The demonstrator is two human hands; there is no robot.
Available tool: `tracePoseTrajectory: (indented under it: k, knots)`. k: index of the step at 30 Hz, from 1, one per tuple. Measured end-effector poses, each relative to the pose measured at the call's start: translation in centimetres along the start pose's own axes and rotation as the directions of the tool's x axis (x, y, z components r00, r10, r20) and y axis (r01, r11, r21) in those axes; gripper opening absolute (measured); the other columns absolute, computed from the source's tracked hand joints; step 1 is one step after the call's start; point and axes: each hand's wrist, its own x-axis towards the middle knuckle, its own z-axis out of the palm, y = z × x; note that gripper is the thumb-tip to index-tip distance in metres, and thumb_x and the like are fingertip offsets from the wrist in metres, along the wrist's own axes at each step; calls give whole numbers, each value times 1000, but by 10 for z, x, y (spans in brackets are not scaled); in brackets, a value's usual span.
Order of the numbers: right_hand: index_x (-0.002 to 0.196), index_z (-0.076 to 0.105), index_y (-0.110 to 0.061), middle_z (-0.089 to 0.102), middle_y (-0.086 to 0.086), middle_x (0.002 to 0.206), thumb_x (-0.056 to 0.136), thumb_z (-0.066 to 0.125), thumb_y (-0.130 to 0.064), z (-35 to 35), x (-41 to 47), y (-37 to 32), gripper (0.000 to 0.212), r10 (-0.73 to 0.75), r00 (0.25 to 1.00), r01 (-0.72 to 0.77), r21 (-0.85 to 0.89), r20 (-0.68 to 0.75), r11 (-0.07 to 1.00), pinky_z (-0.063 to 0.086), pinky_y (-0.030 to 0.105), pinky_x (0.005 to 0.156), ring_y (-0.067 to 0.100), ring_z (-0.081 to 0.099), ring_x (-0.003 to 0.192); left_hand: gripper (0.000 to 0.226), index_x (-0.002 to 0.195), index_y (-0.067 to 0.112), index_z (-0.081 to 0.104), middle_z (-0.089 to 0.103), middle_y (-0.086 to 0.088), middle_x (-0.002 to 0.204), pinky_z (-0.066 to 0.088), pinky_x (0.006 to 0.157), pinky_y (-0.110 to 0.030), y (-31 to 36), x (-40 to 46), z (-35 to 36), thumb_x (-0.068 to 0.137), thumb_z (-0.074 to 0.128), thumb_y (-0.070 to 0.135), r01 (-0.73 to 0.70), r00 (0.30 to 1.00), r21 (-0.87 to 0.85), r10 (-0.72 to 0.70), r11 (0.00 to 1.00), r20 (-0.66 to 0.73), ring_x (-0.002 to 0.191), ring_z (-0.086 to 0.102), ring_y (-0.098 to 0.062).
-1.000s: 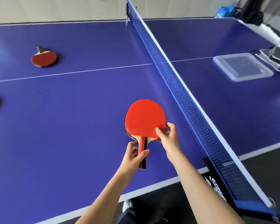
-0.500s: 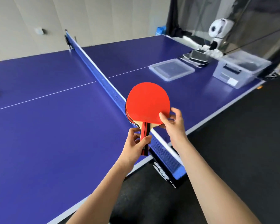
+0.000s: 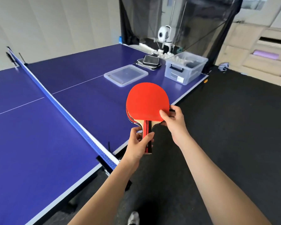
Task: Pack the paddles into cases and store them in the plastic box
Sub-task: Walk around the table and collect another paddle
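Note:
I hold a stack of red-faced paddles in front of me, over the table's near edge. My left hand grips the handles from below. My right hand pinches the blades' lower right edge, thumb on the red face. Dark paddle cases lie stacked at the far right end of the table. Beside them stands the clear plastic box, open, with something dark inside. Its flat lid lies on the table to the left of it.
The blue net crosses the purple table from far left to the near edge. A white ball machine and black catch netting stand behind the table's far end. Dark floor lies to my right.
The view has swung right along the table's side; the box, lid and cases now appear closer. Both hands keep the same hold on the paddles.

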Motion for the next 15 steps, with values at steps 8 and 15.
tracePoseTrajectory:
  k: [8,15]
  knots:
    - [123,50,-19,62,1,115,86,69,-25,-37,104,22,42,36,999,-36,-43,10,998,53,42,93,17,64,100,29,106,25,50,64,0,84,53,60,-22,-33,92,57,85,71,27,9,998,-24,-11,1000,-64,73,67,-9]
    - [121,48,-20,59,-8,104,85,69,-28,-17,191,43,43,91,989,-75,-133,120,988,55,33,84,11,63,95,32,110,23,49,65,1,83,54,61,-25,-47,167,59,86,70,26,55,982,-71,-66,996,-176,81,70,-15]
